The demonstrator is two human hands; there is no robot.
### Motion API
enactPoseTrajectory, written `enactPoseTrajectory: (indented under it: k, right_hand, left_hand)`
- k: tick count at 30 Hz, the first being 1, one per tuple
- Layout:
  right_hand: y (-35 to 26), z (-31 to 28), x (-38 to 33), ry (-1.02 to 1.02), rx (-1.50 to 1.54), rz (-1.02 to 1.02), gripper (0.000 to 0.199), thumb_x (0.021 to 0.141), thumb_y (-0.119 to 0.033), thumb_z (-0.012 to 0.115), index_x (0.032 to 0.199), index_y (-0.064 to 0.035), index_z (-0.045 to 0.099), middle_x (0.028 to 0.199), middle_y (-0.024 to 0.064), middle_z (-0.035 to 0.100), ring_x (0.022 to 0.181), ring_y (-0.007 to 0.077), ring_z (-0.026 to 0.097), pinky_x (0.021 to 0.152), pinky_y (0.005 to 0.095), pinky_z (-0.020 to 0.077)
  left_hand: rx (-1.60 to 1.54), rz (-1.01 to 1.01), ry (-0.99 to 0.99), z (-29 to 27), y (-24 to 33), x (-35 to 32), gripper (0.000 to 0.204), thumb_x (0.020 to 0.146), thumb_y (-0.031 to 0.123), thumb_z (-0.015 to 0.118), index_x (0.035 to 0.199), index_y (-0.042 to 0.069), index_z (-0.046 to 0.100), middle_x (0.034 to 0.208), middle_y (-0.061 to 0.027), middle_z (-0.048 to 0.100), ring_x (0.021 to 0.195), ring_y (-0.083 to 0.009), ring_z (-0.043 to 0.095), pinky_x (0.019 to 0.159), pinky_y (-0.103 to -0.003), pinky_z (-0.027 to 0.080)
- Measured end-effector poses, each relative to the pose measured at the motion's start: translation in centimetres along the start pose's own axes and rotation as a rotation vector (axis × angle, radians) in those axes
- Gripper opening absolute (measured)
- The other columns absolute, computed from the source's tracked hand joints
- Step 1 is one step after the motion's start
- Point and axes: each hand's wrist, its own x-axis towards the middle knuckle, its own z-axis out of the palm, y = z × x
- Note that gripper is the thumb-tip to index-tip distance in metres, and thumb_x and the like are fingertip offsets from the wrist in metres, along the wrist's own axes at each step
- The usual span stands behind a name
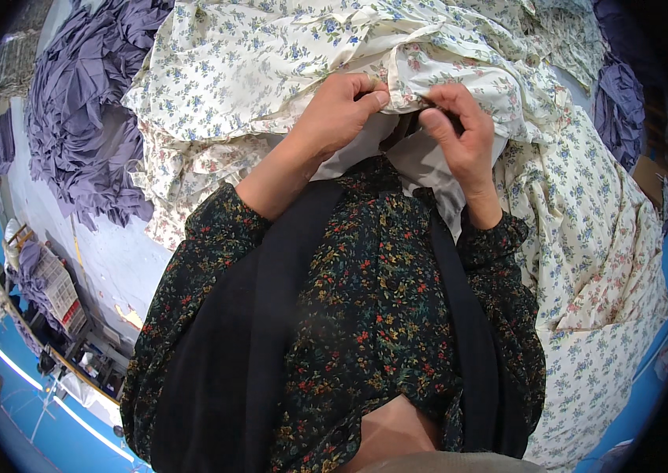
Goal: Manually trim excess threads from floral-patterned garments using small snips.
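Note:
My left hand (343, 112) is closed in a pinch, thumb against fingers, on the edge of a cream floral cloth (255, 75) with small blue and pink flowers. A narrow folded strip (399, 75) of this cloth runs down just beside the left fingertips. Close to the right of it, my right hand (464, 130) has its fingers curled and its thumb bent in at the cloth's edge. Something dark shows between and below the right fingertips, too shadowed to name. Both hands are held in front of my chest, a short way apart.
Heaped purple cloth (85, 110) lies at the left on a pale tabletop (85, 244). More floral cloth (586, 236) spreads down the right side. Another purple bundle (618, 110) is at the far right. A cluttered rack (54, 288) stands lower left, near a blue floor.

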Motion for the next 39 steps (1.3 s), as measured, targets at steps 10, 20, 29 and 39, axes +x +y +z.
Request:
enactPoseTrajectory:
  k: [10,20,29,39]
  right_hand:
    - [-1.3,-0.9,-1.9,-0.261,0.451,0.66,0.02,0.089,-0.02,0.067,0.084,-0.001,0.068,0.067,-0.0032,0.058,0.056,-0.0004,0.042,0.05,0.0165,0.0291]
    - [-2.9,0.4,-2.7,-0.144,0.827,0.908,0.017,0.088,-0.012,0.066,0.097,0.0021,0.064,0.073,0.0009,0.062,0.049,-0.0001,0.035,0.043,0.0172,0.0234]
    - [-3.7,-0.7,-0.2,0.152,1.162,0.555,0.022,0.094,-0.008,0.056,0.114,-0.0017,0.062,0.098,0.0109,0.07,0.046,-0.0006,0.031,0.044,0.0165,0.0247]
    - [-2.6,1.5,-1.2,0.39,0.456,0.394,0.019,0.09,-0.006,0.063,0.109,-0.0055,0.063,0.079,-0.0068,0.058,0.056,-0.0028,0.037,0.049,0.0144,0.0277]
  left_hand:
    - [-0.046,0.092,-0.035,-0.1,0.0,-0.4,0.017,0.089,0.008,0.06,0.103,0.004,0.069,0.093,-0.0017,0.065,0.086,-0.0113,0.057,0.079,-0.027,0.045]
    - [0.676,0.356,-0.355,0.1,1.8,-6.0,0.008,0.072,-0.001,0.064,0.075,0.005,0.061,0.084,-0.0109,0.06,0.073,-0.0316,0.059,0.071,-0.04,0.049]
    - [0.307,0.5,0.18,1.2,-0.9,-1.7,0.013,0.084,0.01,0.067,0.09,-0.001,0.065,0.081,-0.0033,0.063,0.073,-0.0155,0.058,0.068,-0.028,0.046]
    - [-0.115,0.115,0.083,0.8,-0.2,-1.1,0.016,0.088,0.014,0.067,0.091,-0.002,0.067,0.082,0.0003,0.064,0.075,-0.0064,0.053,0.069,-0.022,0.043]
